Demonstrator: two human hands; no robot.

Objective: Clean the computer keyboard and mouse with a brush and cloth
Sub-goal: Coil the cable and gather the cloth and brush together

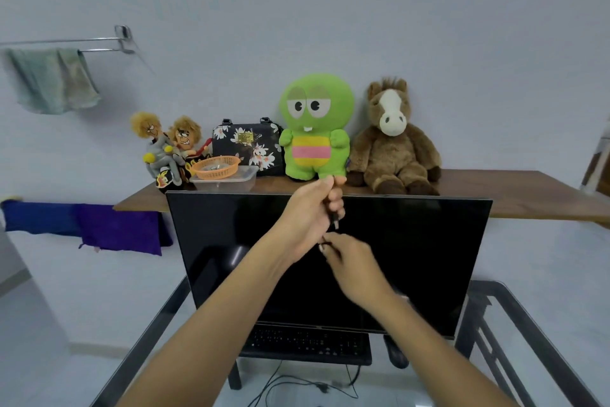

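In the frame centre, the left hand (312,208) is clamped on a thin dark stick-like tool (335,221), maybe the brush. The right hand (351,263) pinches a second thin dark piece (326,242) just below. Both look light and stiff, so I judge a hold near the middle is best.

Both hands are up in front of the dark monitor (379,258). Left hand (312,212) is wrapped around a thin dark thing, can't tell what, and the right hand (350,261) is pinching something small just under it. Keyboard (307,342) and mouse (396,354) sit below on the glass desk (528,317).
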